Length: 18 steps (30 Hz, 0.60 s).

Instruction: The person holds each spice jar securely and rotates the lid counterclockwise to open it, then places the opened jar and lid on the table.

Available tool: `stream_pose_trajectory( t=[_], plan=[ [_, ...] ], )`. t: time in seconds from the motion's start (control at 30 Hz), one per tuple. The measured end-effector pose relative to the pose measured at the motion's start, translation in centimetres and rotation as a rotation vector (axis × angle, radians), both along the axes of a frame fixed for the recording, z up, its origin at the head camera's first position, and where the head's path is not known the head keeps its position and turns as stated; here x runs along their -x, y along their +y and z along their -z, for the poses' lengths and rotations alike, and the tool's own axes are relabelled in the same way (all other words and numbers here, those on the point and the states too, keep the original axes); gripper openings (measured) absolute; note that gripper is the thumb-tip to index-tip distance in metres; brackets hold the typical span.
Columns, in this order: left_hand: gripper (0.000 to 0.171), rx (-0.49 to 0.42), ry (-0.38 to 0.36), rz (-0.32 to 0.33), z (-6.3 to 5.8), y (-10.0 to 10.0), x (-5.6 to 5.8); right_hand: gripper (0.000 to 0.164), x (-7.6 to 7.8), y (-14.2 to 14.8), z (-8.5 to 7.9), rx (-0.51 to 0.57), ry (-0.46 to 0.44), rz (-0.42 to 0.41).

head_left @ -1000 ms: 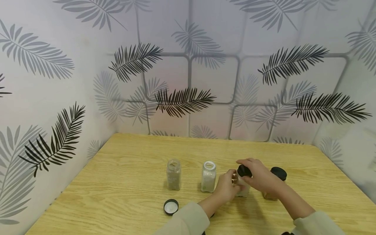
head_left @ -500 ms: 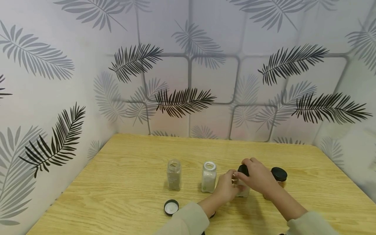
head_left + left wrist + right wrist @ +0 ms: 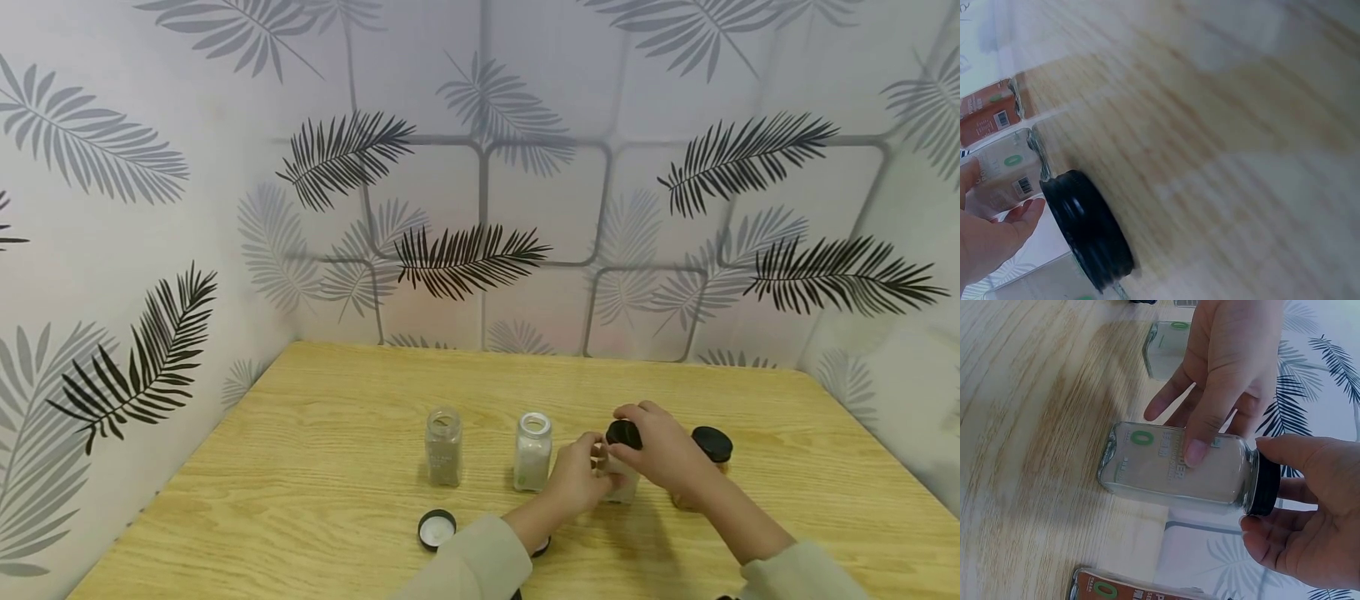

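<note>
A square glass spice jar (image 3: 1172, 465) with pale powder and a green ring printed on its side stands upright on the table. My left hand (image 3: 576, 479) grips its body, thumb on the near face in the right wrist view. Above it, my right hand (image 3: 663, 446) holds the black screw lid (image 3: 1265, 487) by its rim, the lid sitting on the jar's neck. In the head view the two hands cover much of this jar. Close on its right is a capped spice jar with reddish-brown contents (image 3: 988, 112), partly hidden by my right forearm.
To the left stand two lidless jars, one with greyish contents (image 3: 444, 458) and one with white contents (image 3: 532, 462). A black lid (image 3: 437, 531) lies upside down before them. Another black lid (image 3: 1088, 231) is near my left wrist. A patterned wall (image 3: 540, 308) rises behind the table.
My right hand has twisted over the lid and turned back, its fingers shifting round the rim. My left hand has stayed on the jar, and the other jars have not moved.
</note>
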<state>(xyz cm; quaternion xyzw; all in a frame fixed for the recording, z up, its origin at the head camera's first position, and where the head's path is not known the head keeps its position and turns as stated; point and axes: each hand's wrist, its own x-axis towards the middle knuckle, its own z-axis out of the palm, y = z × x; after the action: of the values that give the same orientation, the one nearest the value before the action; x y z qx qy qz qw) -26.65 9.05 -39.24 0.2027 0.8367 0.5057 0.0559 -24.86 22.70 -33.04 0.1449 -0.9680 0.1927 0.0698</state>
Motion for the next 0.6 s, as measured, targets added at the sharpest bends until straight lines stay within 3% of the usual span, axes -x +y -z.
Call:
stream_pose_trajectory(
  t=[0.4,0.6],
  plan=[
    [0.053,0.019,-0.003,-0.018,0.05,0.22,0.15,0.045,-0.32,0.44,-0.36,-0.002,-0.005,-0.043],
    [0.05,0.014,0.013,-0.013,-0.01,0.09,0.01,0.048,-0.16,0.22,-0.04,-0.021,0.015,-0.011]
  ],
)
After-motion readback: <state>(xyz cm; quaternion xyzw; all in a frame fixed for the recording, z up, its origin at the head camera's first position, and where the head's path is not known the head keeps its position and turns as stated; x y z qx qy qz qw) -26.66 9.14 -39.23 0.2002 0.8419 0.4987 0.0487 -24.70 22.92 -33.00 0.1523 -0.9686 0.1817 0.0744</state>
